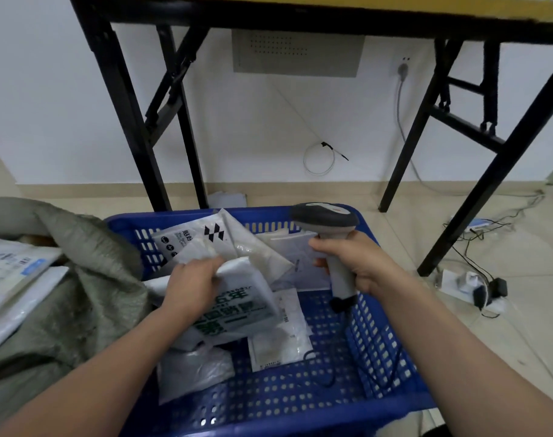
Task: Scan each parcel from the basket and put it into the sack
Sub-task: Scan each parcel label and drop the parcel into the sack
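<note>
Parcels are mostly sitting in the blue basket [379,342], so I'd call this job early-to-middle, nowhere near done. I count at least 5 soft mailers in there: one with a black zigzag logo [206,238] leaning on the far wall, a flat white one [297,250] next to it, a white envelope [281,345] and a grey bag [193,370] on the bottom, plus the green-printed parcel [237,313] being handled.

The left hand [193,285] has its fingers curled round the top edge of that green-printed one, which is low over the pile and inside the basket. The right hand [363,263] is wrapped round the handle of the scanner [325,219], head up above the far rim. Its black cable [392,370] trails down into the basket. My guess is this one hasn't been scanned yet, can't see a label facing the scanner.

The grey-green sack [89,279] is right beside the basket on the left, mouth open, with at least 2 white labelled parcels [13,269] showing inside. So a few are done.

Room: basket's on a pale tiled floor in front of a black-legged folding table [127,105], with a white wall behind. There's a grey panel [297,53], a wall socket [403,69], a coiled white wire [319,159], and a power strip [477,288] in a tangle of cords off to the right.
</note>
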